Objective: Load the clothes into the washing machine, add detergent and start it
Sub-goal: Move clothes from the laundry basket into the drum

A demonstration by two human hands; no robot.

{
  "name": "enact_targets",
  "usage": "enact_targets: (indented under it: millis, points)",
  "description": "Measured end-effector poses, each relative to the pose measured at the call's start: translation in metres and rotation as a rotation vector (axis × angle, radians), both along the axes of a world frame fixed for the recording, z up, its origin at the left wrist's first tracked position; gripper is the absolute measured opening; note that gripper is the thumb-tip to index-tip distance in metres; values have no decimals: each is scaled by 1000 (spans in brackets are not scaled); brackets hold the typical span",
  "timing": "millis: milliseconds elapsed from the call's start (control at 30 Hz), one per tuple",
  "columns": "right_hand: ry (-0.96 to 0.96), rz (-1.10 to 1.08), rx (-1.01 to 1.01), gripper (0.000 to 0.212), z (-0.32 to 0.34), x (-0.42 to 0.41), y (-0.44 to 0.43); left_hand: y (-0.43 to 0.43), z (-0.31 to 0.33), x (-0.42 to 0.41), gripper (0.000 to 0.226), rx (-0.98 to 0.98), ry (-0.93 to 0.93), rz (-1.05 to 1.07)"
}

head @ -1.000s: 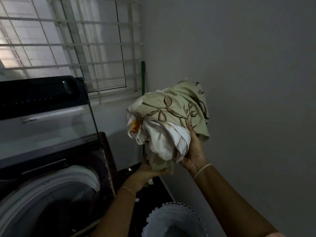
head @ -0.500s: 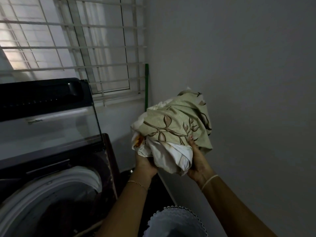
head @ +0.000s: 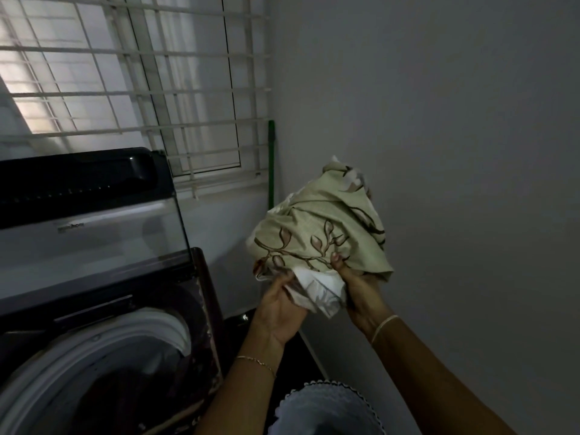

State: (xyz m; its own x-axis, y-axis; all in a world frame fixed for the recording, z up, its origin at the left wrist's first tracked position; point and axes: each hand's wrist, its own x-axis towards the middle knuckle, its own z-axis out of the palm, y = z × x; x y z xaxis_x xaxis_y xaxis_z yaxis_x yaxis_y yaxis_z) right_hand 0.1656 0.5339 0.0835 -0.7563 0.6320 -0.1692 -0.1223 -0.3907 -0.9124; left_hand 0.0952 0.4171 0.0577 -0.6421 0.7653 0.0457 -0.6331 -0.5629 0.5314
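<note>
While both arms reach forward, the left grip [head: 279, 306] curls its fingers into the underside of a bundled cloth [head: 317, 227], pale green with a brown leaf print and a white lining. The right grip [head: 361, 290] clasps the same bundle from the right. The bundle is held in the air before the grey wall [head: 439, 120], to the right of the washing machine [head: 150, 324], whose lid [head: 94, 233] stands raised. A white basket [head: 326, 409] shows below the arms. A green pole [head: 271, 158] stands in the corner.
</note>
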Motion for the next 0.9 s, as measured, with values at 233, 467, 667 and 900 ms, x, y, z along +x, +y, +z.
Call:
enact_targets:
  millis: [233,467,667,900]
  points:
    - [-37,66,205,88,-8,6,-5,9,28,12,45,-132,-206,107]
    - [55,88,364,40,15,13,-5,11,39,0,40,-127,-204,111]
    - [10,-254,505,41,35,2,-6,21,25,-19,70,-151,-208,86]
    - [-665,122,1299,53,69,24,15,11,13,-37,74,-159,-204,246]
